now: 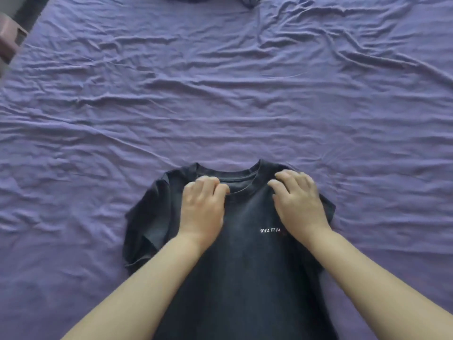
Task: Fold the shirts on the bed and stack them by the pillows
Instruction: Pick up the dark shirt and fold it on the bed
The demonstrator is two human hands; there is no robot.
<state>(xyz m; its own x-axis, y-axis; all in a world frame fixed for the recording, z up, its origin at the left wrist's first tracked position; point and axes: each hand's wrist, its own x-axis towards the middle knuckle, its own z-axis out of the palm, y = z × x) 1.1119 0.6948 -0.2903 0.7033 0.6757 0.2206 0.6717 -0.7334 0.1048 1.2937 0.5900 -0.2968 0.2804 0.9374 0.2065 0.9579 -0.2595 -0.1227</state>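
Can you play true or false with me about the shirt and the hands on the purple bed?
1. The dark shirt lies front side up, its collar pointing away from the person. True.
2. The bed sheet is smooth and green. False: it is purple and wrinkled.
3. Both hands are on the shirt near the collar. True: the left hand and the right hand lie either side of it.
4. The shirt has big red stripes. False: it is plain dark with small white lettering.
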